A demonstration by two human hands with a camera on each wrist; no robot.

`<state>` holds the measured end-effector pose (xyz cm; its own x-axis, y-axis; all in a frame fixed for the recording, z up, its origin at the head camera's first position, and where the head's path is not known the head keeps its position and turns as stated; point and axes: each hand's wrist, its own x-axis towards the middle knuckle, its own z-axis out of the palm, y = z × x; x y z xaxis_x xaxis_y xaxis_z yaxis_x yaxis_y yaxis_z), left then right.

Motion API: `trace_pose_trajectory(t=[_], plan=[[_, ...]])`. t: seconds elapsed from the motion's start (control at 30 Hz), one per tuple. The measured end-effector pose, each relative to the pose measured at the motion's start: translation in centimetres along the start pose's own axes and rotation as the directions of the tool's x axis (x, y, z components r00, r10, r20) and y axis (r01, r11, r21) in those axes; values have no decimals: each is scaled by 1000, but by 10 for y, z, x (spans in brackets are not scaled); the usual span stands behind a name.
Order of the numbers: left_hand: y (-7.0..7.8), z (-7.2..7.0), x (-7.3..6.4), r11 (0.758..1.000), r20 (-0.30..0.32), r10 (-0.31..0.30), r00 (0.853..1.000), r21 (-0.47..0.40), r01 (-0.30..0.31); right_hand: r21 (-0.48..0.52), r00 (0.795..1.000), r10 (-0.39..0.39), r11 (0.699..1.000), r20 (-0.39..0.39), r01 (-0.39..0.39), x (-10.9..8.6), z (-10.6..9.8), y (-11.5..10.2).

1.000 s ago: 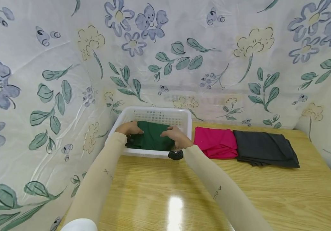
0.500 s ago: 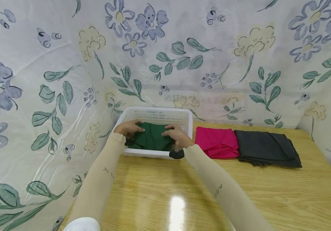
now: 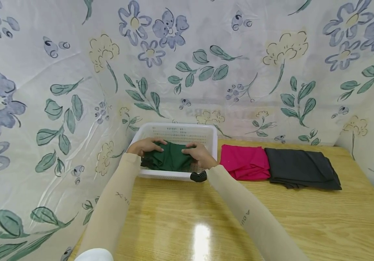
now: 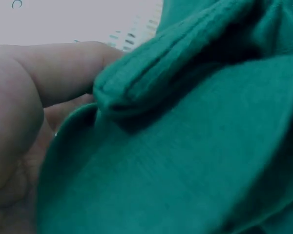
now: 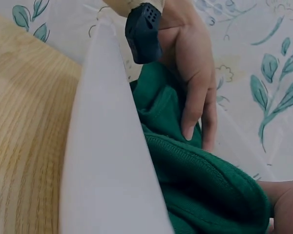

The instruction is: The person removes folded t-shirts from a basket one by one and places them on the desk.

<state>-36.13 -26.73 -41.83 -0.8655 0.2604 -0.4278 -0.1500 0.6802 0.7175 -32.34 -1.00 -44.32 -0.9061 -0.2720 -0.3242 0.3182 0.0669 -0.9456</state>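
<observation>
A dark green cloth (image 3: 172, 156) with a stitched hem lies bunched inside the white plastic basket (image 3: 164, 174). My left hand (image 3: 146, 146) holds its left side, thumb on the near face; in the left wrist view the fingers meet a thick fold of the cloth (image 4: 176, 161). Opposite, my right hand (image 3: 201, 155) grips the cloth's right end with thumb and fingers. The right wrist view shows my left hand (image 5: 193, 73) beyond the basket rim (image 5: 105, 146), and just part of my right hand (image 5: 289, 207) at the edge. The cloth's underside is hidden.
Right of the basket, a folded pink cloth (image 3: 244, 162) lies on the wooden table (image 3: 239, 217), with a folded black cloth (image 3: 301, 168) beside it. A floral sheet (image 3: 187, 72) hangs behind and at both sides. Black wrist devices (image 3: 198, 176) sit near the basket rim.
The green cloth went from lying flat and wide to narrower and bunched. My hands closed in on its sides, the left moving slightly right. The pink and black cloths stayed put.
</observation>
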Motion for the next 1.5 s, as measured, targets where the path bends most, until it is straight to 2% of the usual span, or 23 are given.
trace_pose_trajectory(t=[0.17, 0.37, 0.6, 0.8, 0.97, 1.07, 1.23, 1.37, 1.5], plan=[[1, 0, -2, 1000, -21, 4, 1000, 21, -3, -33, 998, -45, 999, -45, 43, 1, 1, 0], [0, 1, -6, 999, -58, 29, 998, -24, -31, -134, 990, -119, 985, -81, 107, -1, 0, 0], [-1, -2, -11, 991, -65, 63, 996, -112, -70, -280, 968, -226, 941, -106, 189, -5, -4, -4], [2, -5, -15, 986, -75, 107, 991, -122, -116, -331, 958, -272, 915, -91, 229, -9, -9, -11], [8, -5, -24, 982, -152, 136, 979, -108, -153, -303, 946, -316, 910, -71, 281, -13, -17, -17], [11, -5, -29, 972, -177, 149, 973, -157, -178, -267, 944, -324, 917, -60, 298, -16, -22, -21], [18, -5, -34, 941, -172, 172, 970, -263, -213, -211, 941, -337, 922, -30, 324, -24, -31, -28], [23, -4, -37, 935, -171, 195, 966, -265, -236, -157, 941, -339, 929, -9, 334, -30, -39, -31], [28, -1, -41, 930, -172, 214, 961, -264, -255, -163, 939, -343, 927, -9, 337, -36, -47, -31]])
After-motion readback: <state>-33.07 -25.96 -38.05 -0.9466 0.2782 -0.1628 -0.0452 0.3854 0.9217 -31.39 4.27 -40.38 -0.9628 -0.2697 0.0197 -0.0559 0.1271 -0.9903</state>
